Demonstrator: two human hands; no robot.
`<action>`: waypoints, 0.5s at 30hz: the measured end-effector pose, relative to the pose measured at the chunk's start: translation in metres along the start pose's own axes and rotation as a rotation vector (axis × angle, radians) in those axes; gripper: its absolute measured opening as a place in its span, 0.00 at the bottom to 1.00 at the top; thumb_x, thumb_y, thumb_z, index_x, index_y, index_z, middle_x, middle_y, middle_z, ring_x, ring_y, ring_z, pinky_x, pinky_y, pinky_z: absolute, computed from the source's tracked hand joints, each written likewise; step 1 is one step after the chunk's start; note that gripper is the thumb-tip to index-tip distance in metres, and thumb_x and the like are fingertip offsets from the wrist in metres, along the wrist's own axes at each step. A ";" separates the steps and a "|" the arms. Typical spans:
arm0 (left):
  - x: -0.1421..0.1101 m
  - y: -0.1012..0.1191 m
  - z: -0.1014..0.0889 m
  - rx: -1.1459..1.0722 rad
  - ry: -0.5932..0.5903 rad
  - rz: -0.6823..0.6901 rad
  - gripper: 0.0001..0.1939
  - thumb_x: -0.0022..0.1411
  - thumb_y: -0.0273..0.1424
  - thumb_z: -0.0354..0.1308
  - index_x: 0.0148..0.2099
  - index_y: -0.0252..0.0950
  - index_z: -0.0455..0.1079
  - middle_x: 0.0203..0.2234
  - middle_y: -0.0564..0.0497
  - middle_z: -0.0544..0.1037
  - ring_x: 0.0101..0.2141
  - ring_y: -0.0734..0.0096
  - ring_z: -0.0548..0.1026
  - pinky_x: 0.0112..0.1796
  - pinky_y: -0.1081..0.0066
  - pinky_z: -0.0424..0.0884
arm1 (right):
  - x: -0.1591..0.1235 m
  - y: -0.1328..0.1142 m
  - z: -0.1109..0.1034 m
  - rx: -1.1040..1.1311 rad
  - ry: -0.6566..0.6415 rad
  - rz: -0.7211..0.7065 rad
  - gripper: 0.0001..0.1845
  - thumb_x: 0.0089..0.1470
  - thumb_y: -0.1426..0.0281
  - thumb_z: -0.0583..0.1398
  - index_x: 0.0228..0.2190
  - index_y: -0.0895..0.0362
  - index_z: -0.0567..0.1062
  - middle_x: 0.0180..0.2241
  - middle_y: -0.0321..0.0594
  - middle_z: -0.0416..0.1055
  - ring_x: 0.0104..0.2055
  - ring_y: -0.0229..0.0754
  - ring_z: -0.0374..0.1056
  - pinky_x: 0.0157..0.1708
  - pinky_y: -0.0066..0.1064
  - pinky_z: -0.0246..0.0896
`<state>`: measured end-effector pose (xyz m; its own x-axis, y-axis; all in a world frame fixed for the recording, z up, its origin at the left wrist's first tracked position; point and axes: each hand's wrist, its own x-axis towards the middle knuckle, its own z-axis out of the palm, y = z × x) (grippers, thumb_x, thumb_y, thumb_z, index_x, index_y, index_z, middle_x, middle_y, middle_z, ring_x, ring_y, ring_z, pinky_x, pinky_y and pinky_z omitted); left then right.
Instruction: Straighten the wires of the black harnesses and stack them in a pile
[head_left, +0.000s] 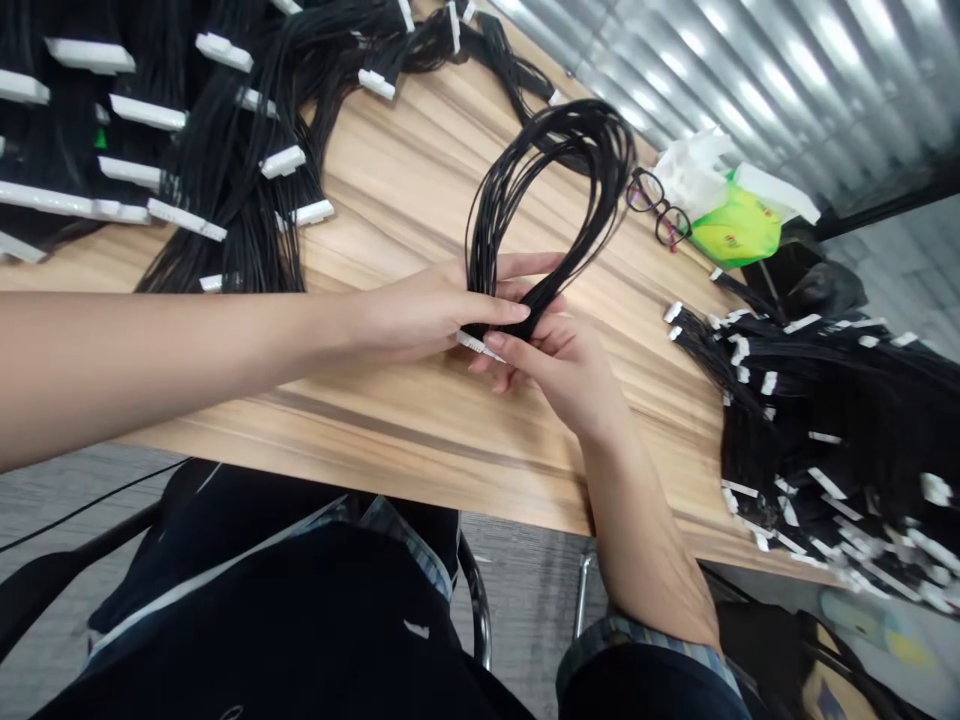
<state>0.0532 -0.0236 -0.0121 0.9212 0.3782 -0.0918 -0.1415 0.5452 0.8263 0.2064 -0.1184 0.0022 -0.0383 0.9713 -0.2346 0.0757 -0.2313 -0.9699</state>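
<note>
A loop of thin black wires point(559, 170) rises above the wooden table point(390, 200), both ends gathered at my hands. My left hand point(435, 310) grips the gathered wires between thumb and fingers. My right hand point(559, 365) pinches the same bundle from below, where a white connector point(476, 346) sticks out to the left. Both hands meet over the middle of the table.
Heaps of black wire harnesses with white connectors lie at the upper left point(172, 130) and at the right point(832, 420). Glasses point(660, 205) and a green packet in a white bag point(735, 225) sit at the far edge. Chair frames stand below the table edge.
</note>
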 end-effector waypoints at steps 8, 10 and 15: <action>0.000 0.003 0.016 -0.111 0.255 0.061 0.30 0.70 0.21 0.52 0.70 0.45 0.60 0.48 0.52 0.80 0.23 0.81 0.74 0.15 0.82 0.65 | 0.004 0.027 0.039 0.427 0.270 -0.055 0.13 0.48 0.59 0.74 0.30 0.52 0.79 0.26 0.30 0.81 0.21 0.30 0.68 0.23 0.24 0.68; 0.000 0.006 0.019 -0.156 0.325 0.069 0.28 0.71 0.20 0.50 0.70 0.43 0.61 0.48 0.51 0.81 0.24 0.81 0.75 0.13 0.84 0.56 | 0.004 0.028 0.044 0.429 0.294 -0.072 0.13 0.52 0.58 0.71 0.28 0.53 0.79 0.26 0.32 0.81 0.22 0.31 0.70 0.24 0.25 0.69; -0.001 0.005 0.020 -0.150 0.316 0.106 0.24 0.74 0.26 0.51 0.69 0.39 0.64 0.51 0.49 0.82 0.23 0.81 0.74 0.13 0.82 0.59 | 0.002 0.027 0.048 0.285 0.401 -0.184 0.14 0.57 0.56 0.68 0.29 0.54 0.79 0.25 0.35 0.81 0.23 0.36 0.72 0.27 0.31 0.73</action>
<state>0.0593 -0.0364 0.0036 0.7442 0.6382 -0.1970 -0.3030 0.5854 0.7520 0.1601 -0.1251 -0.0274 0.3637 0.9289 -0.0695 -0.1721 -0.0063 -0.9851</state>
